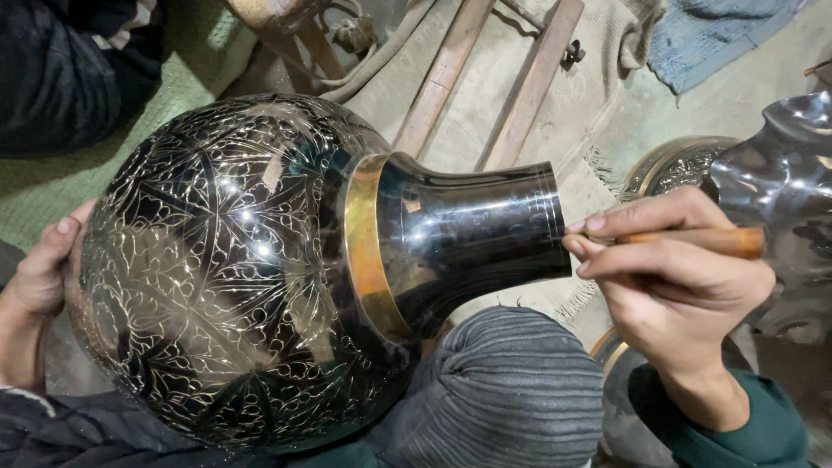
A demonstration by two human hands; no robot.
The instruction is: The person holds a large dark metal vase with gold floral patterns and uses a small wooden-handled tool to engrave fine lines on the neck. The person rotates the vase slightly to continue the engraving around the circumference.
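Note:
A large black metal vase (251, 260) with fine engraved floral lines and a brass band at its shoulder lies on its side across my lap. Its smooth black neck (472, 230) points right. My left hand (43, 269) cups the round base at the far left. My right hand (672, 277) grips a wooden-handled engraving tool (719, 241) like a pen, the tip held against the rim of the neck. My knee in grey ribbed cloth (511, 390) props the vase from below.
Another black engraved vessel with a wavy rim (780, 173) stands at the right edge. Two wooden slats (485, 78) lie on beige cloth behind the vase. A blue cloth (711, 35) lies top right; a dark-clothed person (61, 69) sits top left.

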